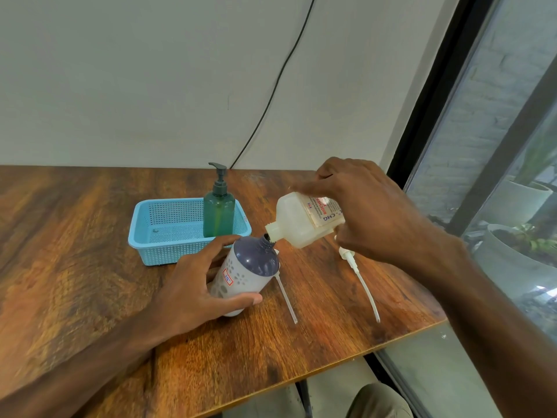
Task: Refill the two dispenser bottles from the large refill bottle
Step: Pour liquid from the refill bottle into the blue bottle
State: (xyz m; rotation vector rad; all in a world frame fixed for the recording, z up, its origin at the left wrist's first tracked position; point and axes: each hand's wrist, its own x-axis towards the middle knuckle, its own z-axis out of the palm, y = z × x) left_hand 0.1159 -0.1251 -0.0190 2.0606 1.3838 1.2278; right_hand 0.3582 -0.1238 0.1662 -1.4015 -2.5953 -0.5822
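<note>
Left hand (193, 285) grips open bottle (244, 273), tilted. Right hand (361, 212) grips refill bottle (298, 221), spout at its neck, between hands. Keep mouths lined up, pour slow. Green bottle (219, 212) beyond left hand, pump on.

I logged a green pump bottle (219, 215), a light-blue mesh basket (162, 252), a milky-white refill bottle (294, 221), and a navy-topped, grey flower-patterned dispenser bottle (241, 279).
</note>
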